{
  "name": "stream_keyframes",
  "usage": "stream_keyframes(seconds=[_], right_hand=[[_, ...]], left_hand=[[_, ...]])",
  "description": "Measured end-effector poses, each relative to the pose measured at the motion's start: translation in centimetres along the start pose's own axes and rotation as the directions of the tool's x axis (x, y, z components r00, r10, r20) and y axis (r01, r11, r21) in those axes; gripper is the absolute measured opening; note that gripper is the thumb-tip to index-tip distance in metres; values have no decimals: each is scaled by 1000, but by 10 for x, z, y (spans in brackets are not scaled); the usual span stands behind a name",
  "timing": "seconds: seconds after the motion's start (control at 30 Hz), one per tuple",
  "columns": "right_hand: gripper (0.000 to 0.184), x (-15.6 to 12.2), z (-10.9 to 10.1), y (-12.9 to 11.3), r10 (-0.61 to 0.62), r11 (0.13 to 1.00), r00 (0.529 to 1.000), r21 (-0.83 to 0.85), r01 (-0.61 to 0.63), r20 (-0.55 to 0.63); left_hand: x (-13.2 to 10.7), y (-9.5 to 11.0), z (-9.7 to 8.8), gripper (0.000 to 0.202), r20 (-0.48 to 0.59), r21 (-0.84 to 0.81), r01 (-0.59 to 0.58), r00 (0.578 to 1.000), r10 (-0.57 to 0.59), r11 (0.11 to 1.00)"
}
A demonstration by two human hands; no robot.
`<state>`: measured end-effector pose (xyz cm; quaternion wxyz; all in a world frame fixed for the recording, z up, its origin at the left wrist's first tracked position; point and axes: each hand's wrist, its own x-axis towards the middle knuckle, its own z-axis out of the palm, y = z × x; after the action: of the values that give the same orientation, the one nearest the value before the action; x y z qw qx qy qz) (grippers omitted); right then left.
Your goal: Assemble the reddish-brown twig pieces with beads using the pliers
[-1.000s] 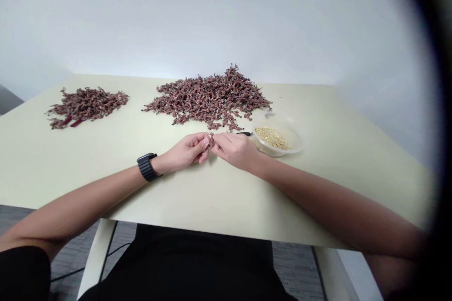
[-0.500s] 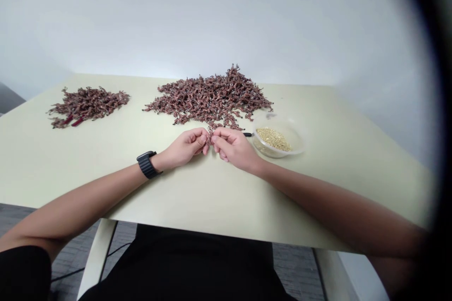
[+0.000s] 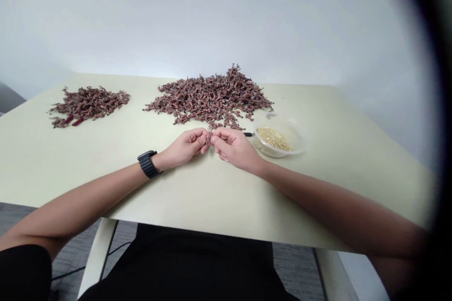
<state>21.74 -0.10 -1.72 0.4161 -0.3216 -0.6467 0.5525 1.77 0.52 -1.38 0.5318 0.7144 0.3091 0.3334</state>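
Between my two hands is a small reddish-brown twisted piece [image 3: 209, 138], too tiny and covered to name. My left hand [image 3: 186, 147], below a dark wristwatch, pinches it from the left with thumb and forefinger. From the other side my right hand [image 3: 236, 149] is closed on the same piece, fingers curled. Both hands rest low over the table, close together. Just beyond them spreads a large heap of similar reddish-brown pieces [image 3: 212, 99] with dark tips. To the right of my right hand stands a clear plastic bowl [image 3: 298, 146] with tiny gold-coloured bits [image 3: 274, 138] in it.
A smaller heap of the same brown pieces [image 3: 92, 102] lies at the left, two dark red sticks [image 3: 78, 122] at its front. A black-ended object [image 3: 248, 134] touches or nearly touches the bowl. The pale table [image 3: 219, 197] runs back to a white wall [image 3: 197, 19].
Almost nothing differs. The fingers of both hands have shifted very slightly around the small piece; the heaps and the bowl stay where they were.
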Motion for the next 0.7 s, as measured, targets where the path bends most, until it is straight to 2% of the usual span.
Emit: stream_keyframes(seconds=[0.17,0.7], right_hand=[[23,4,0,1,54,979,998,198,-49,-24],[23,4,1,2,110,936,992,330,-122,56]], left_hand=[[0,2,1,45,-28,-40,13,1000,-14,999],[0,-1,-1,44,3,-58,20,1000,-20,998]])
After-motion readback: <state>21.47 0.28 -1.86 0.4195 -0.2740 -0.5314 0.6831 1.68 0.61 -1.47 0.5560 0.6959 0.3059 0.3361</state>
